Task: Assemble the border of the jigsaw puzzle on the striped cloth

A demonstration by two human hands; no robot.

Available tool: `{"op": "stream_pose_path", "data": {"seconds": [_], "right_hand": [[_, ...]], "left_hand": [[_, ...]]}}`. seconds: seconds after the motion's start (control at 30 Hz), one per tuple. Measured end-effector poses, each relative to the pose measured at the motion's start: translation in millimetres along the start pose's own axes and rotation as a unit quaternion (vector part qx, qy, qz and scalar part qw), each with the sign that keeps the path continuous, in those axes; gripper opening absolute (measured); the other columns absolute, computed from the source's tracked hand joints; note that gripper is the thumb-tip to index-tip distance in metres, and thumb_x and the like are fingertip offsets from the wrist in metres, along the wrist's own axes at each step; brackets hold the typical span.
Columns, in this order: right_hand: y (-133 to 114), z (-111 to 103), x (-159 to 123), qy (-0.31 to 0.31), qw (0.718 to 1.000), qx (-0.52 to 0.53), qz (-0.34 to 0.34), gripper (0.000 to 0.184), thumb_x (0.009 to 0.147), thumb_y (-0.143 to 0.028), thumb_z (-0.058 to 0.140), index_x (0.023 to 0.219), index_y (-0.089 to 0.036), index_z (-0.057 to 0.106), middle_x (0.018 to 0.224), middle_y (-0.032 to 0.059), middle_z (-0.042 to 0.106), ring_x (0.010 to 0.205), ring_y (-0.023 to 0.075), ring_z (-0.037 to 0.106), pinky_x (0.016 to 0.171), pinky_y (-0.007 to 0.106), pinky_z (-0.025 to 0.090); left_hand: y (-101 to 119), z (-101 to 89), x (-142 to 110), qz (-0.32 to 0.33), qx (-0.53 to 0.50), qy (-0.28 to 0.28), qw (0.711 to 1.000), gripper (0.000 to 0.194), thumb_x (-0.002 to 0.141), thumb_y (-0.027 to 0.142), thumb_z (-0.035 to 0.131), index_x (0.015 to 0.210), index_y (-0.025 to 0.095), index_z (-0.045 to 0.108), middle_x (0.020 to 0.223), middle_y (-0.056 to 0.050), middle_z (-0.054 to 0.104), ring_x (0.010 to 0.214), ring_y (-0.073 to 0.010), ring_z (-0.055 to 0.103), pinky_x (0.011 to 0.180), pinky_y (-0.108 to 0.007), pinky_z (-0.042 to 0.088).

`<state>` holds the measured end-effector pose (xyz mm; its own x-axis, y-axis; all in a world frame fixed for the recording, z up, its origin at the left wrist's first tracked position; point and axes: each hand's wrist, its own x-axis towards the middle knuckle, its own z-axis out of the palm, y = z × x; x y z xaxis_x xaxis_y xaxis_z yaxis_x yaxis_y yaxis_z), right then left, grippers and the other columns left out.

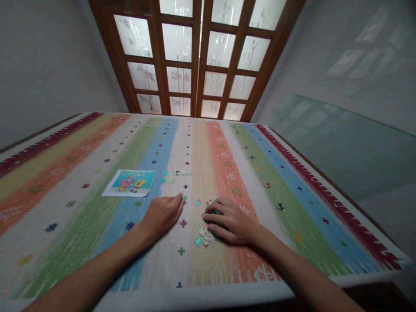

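Note:
Between the thumb and index finger of my left hand (165, 212) is a small teal jigsaw puzzle piece (184, 197). My right hand (229, 220) rests over a loose pile of puzzle pieces (204, 236), its fingers bent and apart, covering part of the pile. A single puzzle piece (197, 202) lies between the two hands. Farther back, a short row of light green puzzle pieces (177, 173) is laid out, with a couple more just below its left end. Left of that row sits a printed cartoon picture (132, 183) showing a pink and a yellow figure.
A striped, patterned cloth (273, 242) covers the table. Beyond the far edge stand wooden doors with frosted panes (180, 80). A pale wall (48, 60) is on the left, and a greenish glass panel (341, 143) leans along the right side.

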<state>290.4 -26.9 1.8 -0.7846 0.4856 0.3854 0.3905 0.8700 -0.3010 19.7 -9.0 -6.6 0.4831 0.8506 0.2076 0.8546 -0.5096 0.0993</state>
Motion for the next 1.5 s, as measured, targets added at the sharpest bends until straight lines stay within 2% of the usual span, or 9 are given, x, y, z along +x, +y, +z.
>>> {"op": "stream_pose_path", "data": {"seconds": [0.13,0.37,0.6,0.8,0.93,1.07,1.2,1.33,1.5], "right_hand": [[-1,-1,1,0.001,1.0,0.003,-0.002,0.029,0.107,-0.03,0.047,0.114,-0.015,0.071,0.109,0.0127,0.07,0.1,0.0253,0.058,0.089,0.043,0.048],[0,0,0,-0.001,1.0,-0.009,0.001,0.029,0.107,-0.03,0.047,0.114,-0.016,0.071,0.108,0.0125,0.07,0.099,0.0252,0.058,0.089,0.043,0.048],[-1,0,0,0.015,1.0,-0.002,-0.007,0.031,0.108,-0.032,0.045,0.112,-0.016,0.071,0.107,0.0121,0.07,0.098,0.0248,0.059,0.088,0.042,0.048],[0,0,0,0.013,1.0,-0.002,-0.006,0.031,0.108,-0.032,0.045,0.113,-0.015,0.071,0.108,0.0125,0.07,0.099,0.0251,0.058,0.088,0.043,0.048],[0,0,1,0.008,1.0,-0.005,-0.008,0.032,0.108,-0.032,0.044,0.114,-0.015,0.071,0.108,0.0123,0.07,0.099,0.025,0.058,0.088,0.043,0.048],[0,1,1,0.014,1.0,-0.006,-0.01,0.032,0.108,-0.031,0.045,0.113,-0.014,0.072,0.107,0.0121,0.07,0.098,0.0247,0.058,0.088,0.042,0.047],[1,2,-1,0.007,1.0,-0.008,-0.007,0.032,0.108,-0.032,0.045,0.114,-0.015,0.071,0.109,0.0119,0.07,0.099,0.0248,0.058,0.089,0.042,0.047],[1,2,-1,0.005,1.0,-0.009,-0.002,0.032,0.108,-0.033,0.044,0.114,-0.016,0.071,0.11,0.0121,0.07,0.099,0.0249,0.058,0.089,0.042,0.047],[1,2,-1,0.01,1.0,-0.011,-0.006,0.032,0.108,-0.033,0.044,0.114,-0.016,0.071,0.11,0.0118,0.07,0.099,0.025,0.058,0.089,0.042,0.047]], "left_hand": [[-3,-3.2,2,-0.021,0.015,-0.017,1.0,0.037,0.106,0.028,0.034,0.099,0.016,0.069,0.08,-0.012,0.076,0.065,-0.0221,0.068,0.06,-0.031,0.044],[8,-6.2,-3,0.012,-0.012,-0.025,1.0,0.041,0.105,0.031,0.035,0.086,0.019,0.069,0.067,-0.008,0.069,0.06,-0.0212,0.064,0.059,-0.031,0.043],[9,-8.6,0,-0.034,0.03,-0.056,0.997,0.042,0.107,0.035,0.032,0.098,0.017,0.07,0.078,-0.012,0.076,0.064,-0.0255,0.07,0.057,-0.033,0.044],[7,-6.4,0,-0.029,0.021,-0.072,0.997,0.038,0.108,0.033,0.034,0.109,0.018,0.068,0.084,-0.011,0.077,0.069,-0.0256,0.071,0.062,-0.034,0.046],[5,-6.0,1,-0.032,-0.018,-0.025,0.999,0.033,0.105,0.025,0.035,0.111,0.016,0.066,0.095,-0.011,0.073,0.079,-0.0245,0.069,0.069,-0.035,0.05],[-2,-9.1,4,-0.026,-0.045,0.057,0.997,0.026,0.099,0.017,0.037,0.092,0.016,0.062,0.096,-0.012,0.065,0.084,-0.0231,0.062,0.078,-0.037,0.051],[-11,-8.7,6,0.006,-0.042,0.115,0.993,0.023,0.094,0.01,0.042,0.079,0.018,0.057,0.087,-0.009,0.061,0.083,-0.0239,0.055,0.077,-0.038,0.048],[-16,-3.6,5,0.042,-0.04,0.129,0.99,0.022,0.091,0.006,0.046,0.078,0.018,0.059,0.08,-0.008,0.062,0.083,-0.0253,0.054,0.074,-0.039,0.046],[-4,0.3,3,0.074,-0.021,0.127,0.989,0.022,0.096,0.011,0.047,0.097,0.016,0.068,0.086,-0.009,0.065,0.085,-0.0263,0.055,0.078,-0.041,0.045]]}}
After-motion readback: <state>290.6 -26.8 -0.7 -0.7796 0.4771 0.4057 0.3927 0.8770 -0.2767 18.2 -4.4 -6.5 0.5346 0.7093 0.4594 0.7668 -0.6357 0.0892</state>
